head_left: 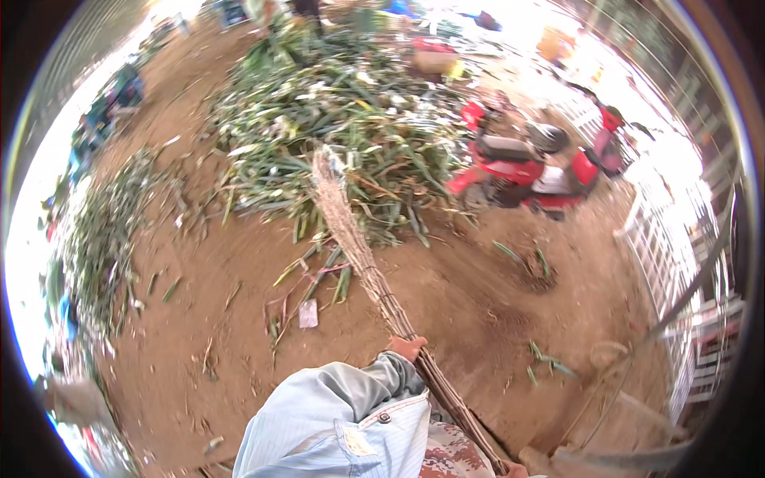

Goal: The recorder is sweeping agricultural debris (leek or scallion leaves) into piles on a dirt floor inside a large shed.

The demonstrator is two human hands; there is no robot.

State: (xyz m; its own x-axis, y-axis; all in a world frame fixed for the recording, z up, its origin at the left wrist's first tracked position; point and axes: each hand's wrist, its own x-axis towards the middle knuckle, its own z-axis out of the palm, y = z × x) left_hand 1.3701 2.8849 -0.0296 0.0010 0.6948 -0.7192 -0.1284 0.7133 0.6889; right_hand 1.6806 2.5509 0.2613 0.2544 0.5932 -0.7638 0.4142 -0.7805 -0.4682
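A long broom of bundled twigs (374, 285) slants from the lower right up toward the middle, its bushy head against the near edge of a big heap of green leafy stalks (319, 119). Partway along the handle, my left hand (407, 347) is closed round it, the light blue sleeve coming in from below. My right hand (514, 471) shows only in part at the lower edge, wrapped round the handle's near end. Under the broom lie loose leaves and a small pale scrap (308, 313) on the brown dirt floor (239, 271).
A red motor scooter (550, 167) stands right of the heap. White slatted panels (665, 263) line the right side. Another strip of green stalks (103, 231) runs along the left. Scattered leaf bits (550, 362) lie at the right. A red and tan box (434, 57) sits behind the heap.
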